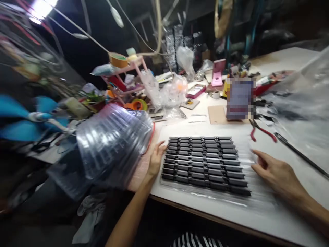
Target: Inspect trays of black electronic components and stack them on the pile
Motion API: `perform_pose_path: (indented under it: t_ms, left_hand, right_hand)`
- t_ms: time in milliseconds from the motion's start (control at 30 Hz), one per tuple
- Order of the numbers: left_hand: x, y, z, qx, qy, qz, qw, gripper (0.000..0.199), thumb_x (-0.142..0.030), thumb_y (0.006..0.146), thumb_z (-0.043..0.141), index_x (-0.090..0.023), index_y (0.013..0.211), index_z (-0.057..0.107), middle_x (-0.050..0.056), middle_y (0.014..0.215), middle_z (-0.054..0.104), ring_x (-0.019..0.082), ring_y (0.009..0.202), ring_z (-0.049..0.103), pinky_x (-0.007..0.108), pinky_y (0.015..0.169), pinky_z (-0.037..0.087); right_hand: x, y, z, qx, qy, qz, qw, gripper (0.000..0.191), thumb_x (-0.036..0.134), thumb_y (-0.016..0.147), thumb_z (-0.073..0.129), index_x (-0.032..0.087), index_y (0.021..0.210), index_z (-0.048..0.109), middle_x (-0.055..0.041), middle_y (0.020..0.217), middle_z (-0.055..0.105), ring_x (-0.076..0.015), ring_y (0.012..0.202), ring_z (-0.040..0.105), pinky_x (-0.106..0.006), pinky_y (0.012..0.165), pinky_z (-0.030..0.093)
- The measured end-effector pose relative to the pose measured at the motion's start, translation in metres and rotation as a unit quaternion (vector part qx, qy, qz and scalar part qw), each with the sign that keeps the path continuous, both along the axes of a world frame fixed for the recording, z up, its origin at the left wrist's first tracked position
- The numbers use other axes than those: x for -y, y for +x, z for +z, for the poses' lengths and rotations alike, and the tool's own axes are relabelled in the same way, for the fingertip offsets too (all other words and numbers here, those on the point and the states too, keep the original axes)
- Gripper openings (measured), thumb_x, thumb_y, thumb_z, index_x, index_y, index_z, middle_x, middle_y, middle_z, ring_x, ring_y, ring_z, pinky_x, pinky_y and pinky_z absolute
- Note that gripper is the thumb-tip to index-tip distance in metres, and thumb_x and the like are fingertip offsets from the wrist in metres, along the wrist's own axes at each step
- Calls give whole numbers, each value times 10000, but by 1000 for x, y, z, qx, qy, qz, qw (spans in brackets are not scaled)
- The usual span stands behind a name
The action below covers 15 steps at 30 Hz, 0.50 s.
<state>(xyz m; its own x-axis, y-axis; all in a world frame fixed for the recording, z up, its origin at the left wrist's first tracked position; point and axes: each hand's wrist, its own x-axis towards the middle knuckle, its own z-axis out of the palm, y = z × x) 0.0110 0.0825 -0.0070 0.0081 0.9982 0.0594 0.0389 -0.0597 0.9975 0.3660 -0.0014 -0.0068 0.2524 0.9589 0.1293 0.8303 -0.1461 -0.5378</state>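
In front of me on the white table lies a clear plastic tray (205,196) filled with rows of black slotted strips (205,162). My left hand (155,158) is at the tray's left side, its fingers closed against the edge. On the opposite side, my right hand (273,171) has the tray's right edge between thumb and fingers. The tray appears to lie flat, slightly turned. Motion blur softens the fingertips of both hands.
Stacked clear trays (110,140) lean at the left, near a blue fan (36,116). Red-handled pliers (262,131) and a black rod (300,154) lie to the right. A phone-like device with a pixelated front (240,99), tape rolls (138,104) and plastic bags (172,91) crowd the back.
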Motion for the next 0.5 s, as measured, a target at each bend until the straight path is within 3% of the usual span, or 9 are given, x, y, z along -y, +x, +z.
perform_pose_path:
  t_ms: [100, 200, 367, 500]
  left_hand:
    - [-3, 0, 2, -8, 8, 11, 1000, 317, -353, 779, 642, -167, 1035, 637, 106, 1019, 689, 233, 993, 616, 407, 954, 410]
    - [-3, -4, 16, 25, 13, 32, 999, 324, -273, 690, 730, -167, 988, 661, 117, 1031, 683, 252, 1037, 599, 422, 970, 397]
    - [12, -17, 62, 165, 39, 75, 983, 502, -347, 768, 662, -229, 1229, 502, 105, 1298, 543, 221, 1207, 490, 380, 1018, 368]
    - [22, -25, 92, 276, 49, 108, 954, 463, -496, 853, 490, -193, 1203, 486, 139, 1335, 497, 211, 1162, 533, 350, 965, 442]
  right_hand:
    - [-9, 2, -3, 61, -63, 21, 996, 322, 354, 799, 422, 203, 980, 642, -72, 625, 654, -288, 554, 625, -372, 487, 435]
    - [-9, 8, -5, 52, -44, 49, 996, 365, 362, 823, 400, 200, 1031, 652, -138, 745, 706, -331, 666, 667, -417, 564, 484]
    - [10, 36, -23, -28, 12, 49, 998, 425, 521, 802, 446, 351, 1164, 592, -46, 680, 688, -317, 587, 649, -457, 543, 494]
    - [29, 35, -27, -46, 99, 70, 992, 415, 556, 787, 464, 493, 1194, 519, -7, 651, 662, -264, 543, 632, -398, 492, 497]
